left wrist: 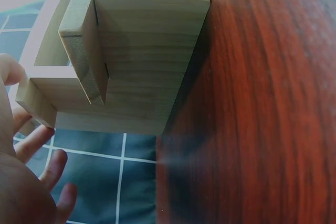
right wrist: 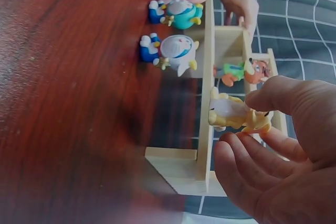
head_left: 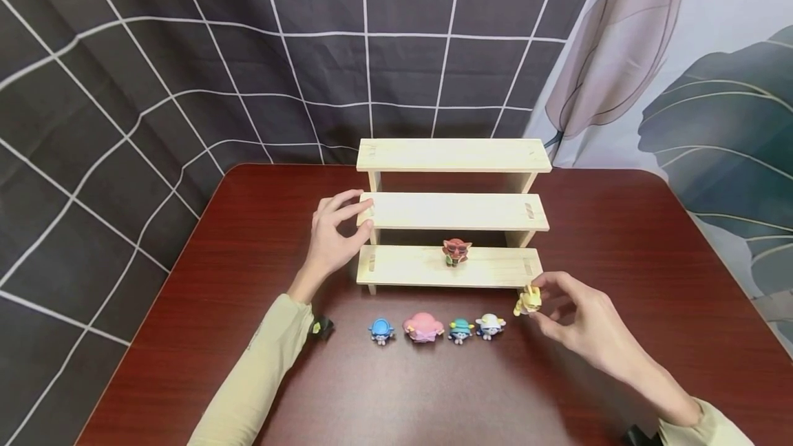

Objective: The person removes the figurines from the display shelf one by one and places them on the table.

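Observation:
A three-step wooden display shelf point(head_left: 452, 212) stands on the table. My left hand point(head_left: 334, 232) holds the left end of its middle step, thumb by the front edge; in the left wrist view its fingers point(left wrist: 37, 142) lie around the board end. My right hand point(head_left: 588, 322) pinches a yellow toy figurine point(head_left: 529, 300) with long ears between thumb and fingertips, near the lowest step's right front corner. A reddish-brown figurine point(head_left: 456, 252) with dark glasses stands upright on the lowest step, right of its middle.
In front of the shelf stand a blue figurine point(head_left: 381, 330), a pink one point(head_left: 424, 327), a teal one point(head_left: 460, 330) and a white one point(head_left: 490, 326). A small dark object point(head_left: 322, 327) lies by the left sleeve. Curtains point(head_left: 322, 60) hang behind the dark red table point(head_left: 248, 226).

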Motion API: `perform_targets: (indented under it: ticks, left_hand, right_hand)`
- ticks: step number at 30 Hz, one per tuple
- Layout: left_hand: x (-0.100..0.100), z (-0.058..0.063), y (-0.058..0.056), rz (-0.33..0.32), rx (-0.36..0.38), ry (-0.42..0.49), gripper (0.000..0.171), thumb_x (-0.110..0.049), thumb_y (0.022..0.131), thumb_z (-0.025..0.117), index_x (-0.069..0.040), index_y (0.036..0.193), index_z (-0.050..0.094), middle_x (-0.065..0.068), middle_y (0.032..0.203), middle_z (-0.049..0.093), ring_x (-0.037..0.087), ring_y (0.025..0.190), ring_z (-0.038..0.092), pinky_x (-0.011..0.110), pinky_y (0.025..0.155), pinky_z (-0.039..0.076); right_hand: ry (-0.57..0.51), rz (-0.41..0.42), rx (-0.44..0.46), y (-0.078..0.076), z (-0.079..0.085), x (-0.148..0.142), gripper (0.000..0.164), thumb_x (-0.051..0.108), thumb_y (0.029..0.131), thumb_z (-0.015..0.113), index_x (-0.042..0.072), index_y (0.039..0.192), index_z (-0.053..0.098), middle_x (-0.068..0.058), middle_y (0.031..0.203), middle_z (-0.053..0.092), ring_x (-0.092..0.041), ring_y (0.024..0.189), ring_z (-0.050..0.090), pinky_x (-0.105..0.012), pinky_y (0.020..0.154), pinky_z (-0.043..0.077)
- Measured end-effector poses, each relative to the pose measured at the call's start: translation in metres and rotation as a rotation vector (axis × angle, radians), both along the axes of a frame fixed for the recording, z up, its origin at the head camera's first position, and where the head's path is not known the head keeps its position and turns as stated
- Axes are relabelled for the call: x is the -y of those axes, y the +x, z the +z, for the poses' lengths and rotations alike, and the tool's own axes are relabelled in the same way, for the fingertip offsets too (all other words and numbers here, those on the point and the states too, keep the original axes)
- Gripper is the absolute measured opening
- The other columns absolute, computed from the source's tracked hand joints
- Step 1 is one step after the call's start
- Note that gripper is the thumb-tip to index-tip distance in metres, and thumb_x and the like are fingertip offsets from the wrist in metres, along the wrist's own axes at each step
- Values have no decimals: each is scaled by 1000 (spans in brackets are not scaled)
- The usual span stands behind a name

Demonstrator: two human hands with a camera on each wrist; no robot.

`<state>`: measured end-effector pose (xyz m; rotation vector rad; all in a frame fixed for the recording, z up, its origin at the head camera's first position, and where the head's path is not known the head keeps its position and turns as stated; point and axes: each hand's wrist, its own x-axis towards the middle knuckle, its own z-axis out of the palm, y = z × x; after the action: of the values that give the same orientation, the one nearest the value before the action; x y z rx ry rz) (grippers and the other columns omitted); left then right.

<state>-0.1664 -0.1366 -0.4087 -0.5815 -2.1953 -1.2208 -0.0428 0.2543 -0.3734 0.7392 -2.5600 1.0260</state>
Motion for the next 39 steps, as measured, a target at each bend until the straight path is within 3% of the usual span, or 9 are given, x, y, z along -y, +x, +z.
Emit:
perform_targets:
  ticks: [16,30,39]
  left_hand:
    - [0,0,1,4,13,-4,34,-15,82,75,-11,116,77,12,125,66,31,107,52,54,85,33]
    - [1,0,0,9,3,-15,34,-15,82,74,-11,115,77,10,126,66,30,106,52,54,84,34]
    - [0,-1,0,0,-6,-5,34,-15,81,75,-10,115,77,12,125,66,36,106,53,54,84,34]
  right_hand:
    - [-7,7,32,6,-26,-1,52,-11,62,83,7,107,63,3,88,69,-10,70,65,-16,58,49]
    - [-25,11,71,8,-37,-1,51,-13,63,82,7,105,61,3,86,69,-4,67,63,-19,57,51]
    - [-17,7,71,9,-43,1,51,-13,63,82,8,104,61,5,85,68,-4,68,63,-20,58,51]
